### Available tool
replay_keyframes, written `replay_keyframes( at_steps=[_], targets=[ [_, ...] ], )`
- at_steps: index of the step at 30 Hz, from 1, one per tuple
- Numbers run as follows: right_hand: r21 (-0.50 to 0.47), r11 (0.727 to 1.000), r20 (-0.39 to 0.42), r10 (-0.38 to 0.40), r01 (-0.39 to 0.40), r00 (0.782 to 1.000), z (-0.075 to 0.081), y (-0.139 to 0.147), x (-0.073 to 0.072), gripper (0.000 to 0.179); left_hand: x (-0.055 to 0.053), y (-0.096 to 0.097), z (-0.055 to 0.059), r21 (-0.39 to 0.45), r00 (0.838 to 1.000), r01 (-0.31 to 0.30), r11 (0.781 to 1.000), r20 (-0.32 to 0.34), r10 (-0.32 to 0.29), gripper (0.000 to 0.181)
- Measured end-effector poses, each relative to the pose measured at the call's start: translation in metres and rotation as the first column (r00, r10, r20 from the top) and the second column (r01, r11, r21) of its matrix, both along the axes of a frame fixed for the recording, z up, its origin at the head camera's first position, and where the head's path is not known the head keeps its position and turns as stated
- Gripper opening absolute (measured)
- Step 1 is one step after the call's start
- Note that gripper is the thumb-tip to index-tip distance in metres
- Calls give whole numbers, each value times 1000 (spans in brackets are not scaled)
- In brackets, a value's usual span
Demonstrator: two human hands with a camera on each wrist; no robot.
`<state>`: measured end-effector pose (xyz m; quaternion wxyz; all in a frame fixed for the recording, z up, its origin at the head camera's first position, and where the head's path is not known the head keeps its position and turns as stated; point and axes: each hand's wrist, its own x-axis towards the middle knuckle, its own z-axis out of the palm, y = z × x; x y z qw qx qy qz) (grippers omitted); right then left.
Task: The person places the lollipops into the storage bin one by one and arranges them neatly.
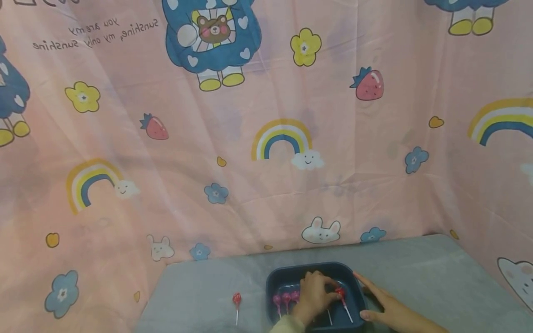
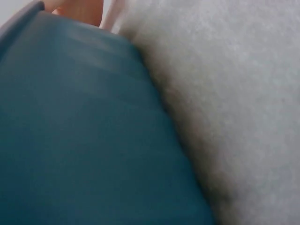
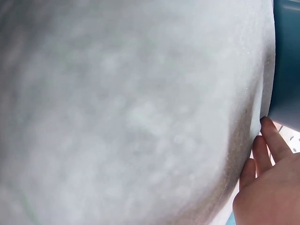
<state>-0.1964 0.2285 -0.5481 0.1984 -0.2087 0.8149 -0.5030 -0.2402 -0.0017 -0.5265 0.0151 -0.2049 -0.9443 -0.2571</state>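
Observation:
Inside the dark blue tray (image 1: 272, 277), my left hand (image 1: 312, 293) pinches the head of a red lollipop (image 1: 340, 292) between thumb and index finger; its white stick slants toward the near right. Several pink-purple lollipops (image 1: 286, 298) stand in a row at the left of the tray. Another white stick (image 1: 330, 317) shows below my left hand, its head hidden. With fingers extended, my right hand (image 1: 387, 305) rests against the tray's right side, fingertip and thumb at the rim. In the right wrist view its fingers (image 3: 276, 140) reach to the blue tray wall (image 3: 288, 61).
A single red lollipop (image 1: 237, 300) lies on the grey tabletop (image 1: 200, 286) left of the tray. Behind and beside the table hangs a pink cloth (image 1: 233, 138) printed with rainbows, flowers and strawberries. The tray's outer wall (image 2: 93, 131) fills much of the left wrist view.

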Motion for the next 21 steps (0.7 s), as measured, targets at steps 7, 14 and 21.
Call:
replay_keyframes(
  at_steps=[7,14,21],
  targets=[
    [-22,1000,29,5,-4,1000,-1,1,-1,76,-2,-8,-2,25,999,-12,1000,53,11,14],
    [-33,999,-18,40,-41,999,-2,3,-1,77,-5,-13,-7,44,994,-20,999,109,15,14],
    [-49,999,67,17,-14,998,-1,1,-3,73,-7,-13,-9,19,997,-11,1000,81,10,17]
  ],
)
